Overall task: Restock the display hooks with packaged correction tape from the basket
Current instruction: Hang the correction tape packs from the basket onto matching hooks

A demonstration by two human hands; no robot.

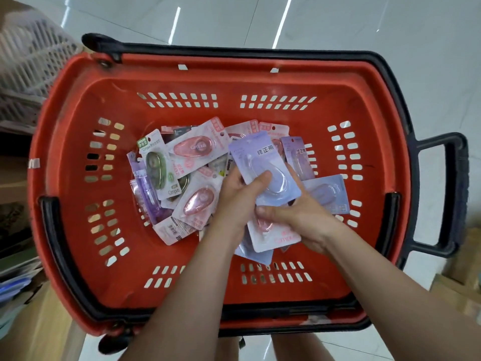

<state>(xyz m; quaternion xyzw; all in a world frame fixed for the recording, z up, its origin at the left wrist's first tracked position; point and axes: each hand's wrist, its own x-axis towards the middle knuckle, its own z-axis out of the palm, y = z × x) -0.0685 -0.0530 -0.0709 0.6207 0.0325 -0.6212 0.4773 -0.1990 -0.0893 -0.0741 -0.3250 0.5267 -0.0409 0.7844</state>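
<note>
Left hand (238,195), right hand (299,217), both clasped round lilac pack (260,158), fingertips hidden behind.

I see my left hand (235,196) and right hand (302,220) bare, forearms bare, bare legs below.

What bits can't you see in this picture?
- Display hooks: outside the head view entirely.
- Packs beneath the lilac pack: covered by the left hand and right hand, so their number is unclear.
- Small print on the pink pack: too blurred.
- Basket floor: mostly buried under packs.
</note>
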